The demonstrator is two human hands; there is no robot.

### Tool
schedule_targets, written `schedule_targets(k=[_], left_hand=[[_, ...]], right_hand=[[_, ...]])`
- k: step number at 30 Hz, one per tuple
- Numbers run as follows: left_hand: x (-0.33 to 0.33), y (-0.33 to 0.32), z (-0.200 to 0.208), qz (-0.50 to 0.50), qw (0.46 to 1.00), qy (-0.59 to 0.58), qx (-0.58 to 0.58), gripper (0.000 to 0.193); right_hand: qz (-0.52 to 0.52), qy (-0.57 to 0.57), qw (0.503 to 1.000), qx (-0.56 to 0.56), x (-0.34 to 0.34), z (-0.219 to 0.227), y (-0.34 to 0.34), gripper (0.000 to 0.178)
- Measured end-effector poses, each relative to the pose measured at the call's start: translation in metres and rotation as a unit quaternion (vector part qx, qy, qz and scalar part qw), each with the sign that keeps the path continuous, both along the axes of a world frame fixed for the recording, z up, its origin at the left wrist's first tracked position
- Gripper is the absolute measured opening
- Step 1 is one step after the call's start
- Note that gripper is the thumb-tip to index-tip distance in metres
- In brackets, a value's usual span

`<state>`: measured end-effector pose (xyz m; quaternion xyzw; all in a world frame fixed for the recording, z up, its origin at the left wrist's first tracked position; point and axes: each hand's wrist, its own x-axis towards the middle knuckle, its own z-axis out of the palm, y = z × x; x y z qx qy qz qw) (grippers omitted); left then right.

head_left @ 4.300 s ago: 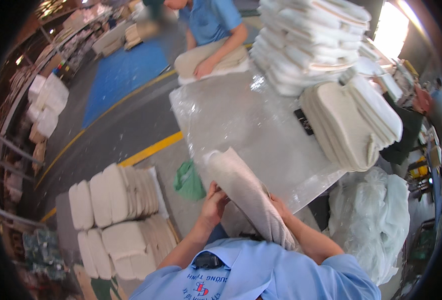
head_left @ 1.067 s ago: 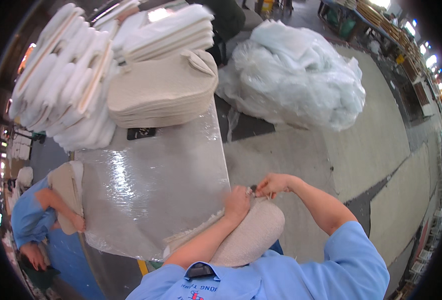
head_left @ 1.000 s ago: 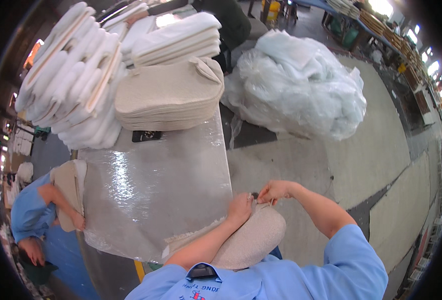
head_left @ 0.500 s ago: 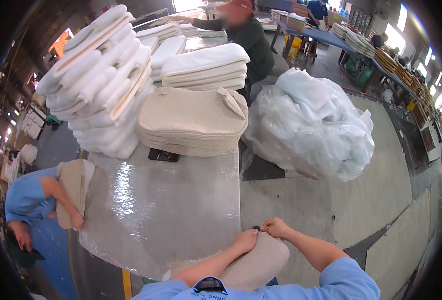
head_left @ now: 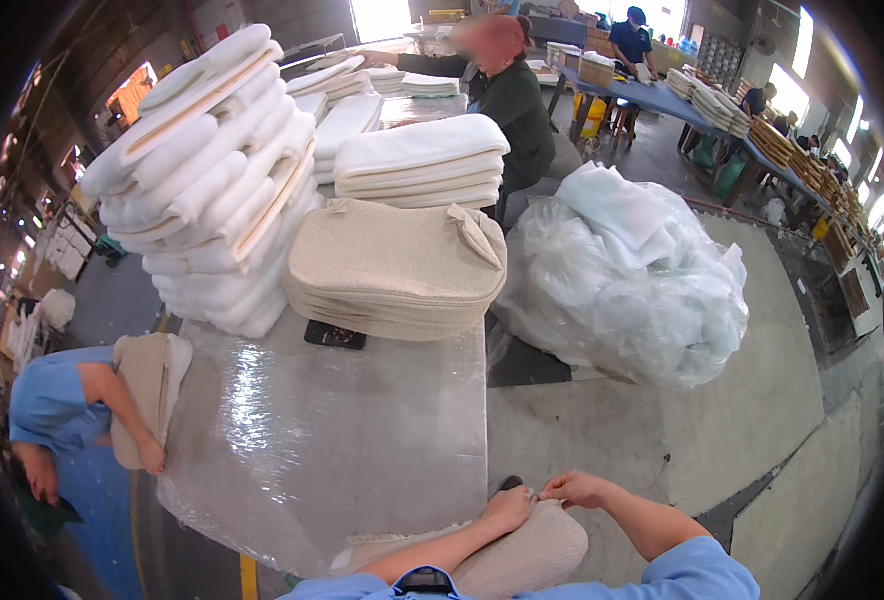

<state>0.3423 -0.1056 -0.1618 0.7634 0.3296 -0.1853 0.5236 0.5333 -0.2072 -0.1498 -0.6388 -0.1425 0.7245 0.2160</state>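
Left hand (head_left: 508,508) and right hand (head_left: 574,489) pinch the far edge of a beige, rounded fabric cover (head_left: 534,556), apparently adjusting it; the next move likely needs steady tension.

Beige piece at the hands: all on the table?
Not all: the beige piece has its rounded end past the right edge of the table, floor showing beside it. Other end's contact: cannot tell.

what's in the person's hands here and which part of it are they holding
A beige fabric piece, pinched at its far edge by the left hand and right hand.
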Motion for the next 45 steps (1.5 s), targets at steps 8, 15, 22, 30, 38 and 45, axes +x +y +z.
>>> schedule_targets(k=[8,15,22,30,38,45], left_hand=[[-0.002,0.012,-0.008,-0.027,1.0,-0.012,-0.001,0.047],[0.008,0.006,-0.008,0.001,0.998,0.041,0.056,0.036],[0.012,0.007,-0.013,-0.043,0.998,0.035,0.037,0.033],[0.003,0.01,-0.025,-0.02,0.998,0.041,0.032,0.029],[0.008,0.028,-0.008,-0.079,0.995,0.015,0.066,0.026],[0.002,0.018,-0.009,-0.067,0.988,-0.049,0.127,0.024]], right_hand=[[0.039,-0.174,0.979,0.096,-0.019,-0.014,0.0,0.019],[-0.055,-0.111,0.992,-0.004,-0.027,-0.036,0.001,0.015],[-0.096,0.098,0.985,-0.106,-0.029,-0.112,-0.021,0.012],[-0.138,0.148,0.97,-0.138,-0.046,-0.115,-0.02,0.021],[-0.264,0.344,0.891,-0.132,-0.041,-0.099,-0.036,0.027],[-0.184,0.269,0.942,-0.082,-0.044,-0.133,-0.045,0.034]])
